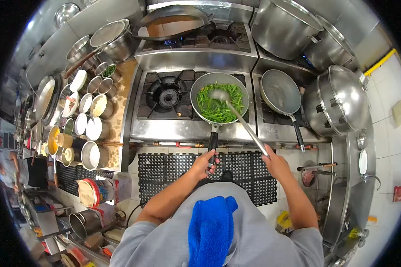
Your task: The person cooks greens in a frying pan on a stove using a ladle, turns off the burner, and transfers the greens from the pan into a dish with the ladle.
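My left hand (203, 164) is wrapped round the black handle of a grey frying pan (200, 80), which sits on the stove's front middle burner. Chopped green vegetables (209, 107), long and thin, cover the bottom of the pan. A metal ladle (245, 123) slants down into them, its bowl resting among the greens and slightly blurred. The far end of its long handle is gripped by my right hand (276, 163). To the right, a second frying pan (280, 91) stands on another burner with its handle towards me; neither hand touches it.
Left of the pan is a bare burner (168, 98). A wok (173, 22) of brown liquid sits behind, over a flame. Tall stockpots (283, 31) and a domed steel pot (343, 100) stand at right. Containers of ingredients crowd the left counter (120, 120); a person (9, 164) is beyond.
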The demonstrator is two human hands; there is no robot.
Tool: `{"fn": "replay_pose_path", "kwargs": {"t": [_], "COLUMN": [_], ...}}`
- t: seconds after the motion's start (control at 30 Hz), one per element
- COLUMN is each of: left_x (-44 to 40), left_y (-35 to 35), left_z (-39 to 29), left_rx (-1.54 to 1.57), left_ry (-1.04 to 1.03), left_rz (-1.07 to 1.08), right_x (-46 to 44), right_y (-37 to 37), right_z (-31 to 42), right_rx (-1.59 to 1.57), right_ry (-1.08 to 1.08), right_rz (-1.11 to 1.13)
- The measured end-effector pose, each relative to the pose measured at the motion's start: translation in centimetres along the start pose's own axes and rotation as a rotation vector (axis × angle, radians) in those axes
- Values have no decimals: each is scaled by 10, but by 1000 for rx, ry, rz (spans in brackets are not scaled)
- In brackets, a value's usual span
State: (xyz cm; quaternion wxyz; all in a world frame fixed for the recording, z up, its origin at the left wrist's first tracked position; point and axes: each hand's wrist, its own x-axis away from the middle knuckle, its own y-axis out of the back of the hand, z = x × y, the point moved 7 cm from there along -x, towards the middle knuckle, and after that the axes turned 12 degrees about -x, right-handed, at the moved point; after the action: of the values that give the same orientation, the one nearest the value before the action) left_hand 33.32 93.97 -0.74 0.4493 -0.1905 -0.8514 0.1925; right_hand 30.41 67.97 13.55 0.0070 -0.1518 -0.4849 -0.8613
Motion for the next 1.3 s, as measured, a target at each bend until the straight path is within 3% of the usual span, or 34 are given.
{"fn": "replay_pose_path", "kwargs": {"t": [0.07,0.13,0.17,0.33,0.43,0.6,0.7,0.77,0.83,0.97,1.03,1.13,1.2,1.3], "left_x": [0,2,1,1,-2,7,-1,-3,0,2,1,-2,-4,-2], "left_y": [1,1,2,3,4,0,3,2,0,1,1,5,3,5], "left_z": [-4,-2,-1,0,0,-6,1,1,-1,-4,-3,3,5,-1], "left_rx": [-8,-23,-18,11,-8,7,5,19,17,24,26,36,55,43], "left_ry": [4,5,-2,-5,2,-4,7,26,27,18,9,17,28,27], "left_rz": [-10,-20,-18,-9,2,-9,23,33,21,17,24,15,21,12], "right_x": [20,29,23,8,29,33,-2,-7,6,39,49,33,21,31], "right_y": [25,46,49,-14,5,31,-28,-28,-10,41,51,46,11,9], "right_z": [-13,-26,-33,-2,-13,-13,-33,-13,13,-3,-22,-8,-4,-23], "right_rx": [49,-145,-140,-55,-189,-190,-196,-176,-467,-339,-333,-315,-115,-113], "right_ry": [-54,-17,69,-29,51,-145,-76,-51,-288,-81,-180,-322,-176,-4], "right_rz": [66,153,86,-13,58,-21,-79,-77,185,84,277,187,64,15]}}
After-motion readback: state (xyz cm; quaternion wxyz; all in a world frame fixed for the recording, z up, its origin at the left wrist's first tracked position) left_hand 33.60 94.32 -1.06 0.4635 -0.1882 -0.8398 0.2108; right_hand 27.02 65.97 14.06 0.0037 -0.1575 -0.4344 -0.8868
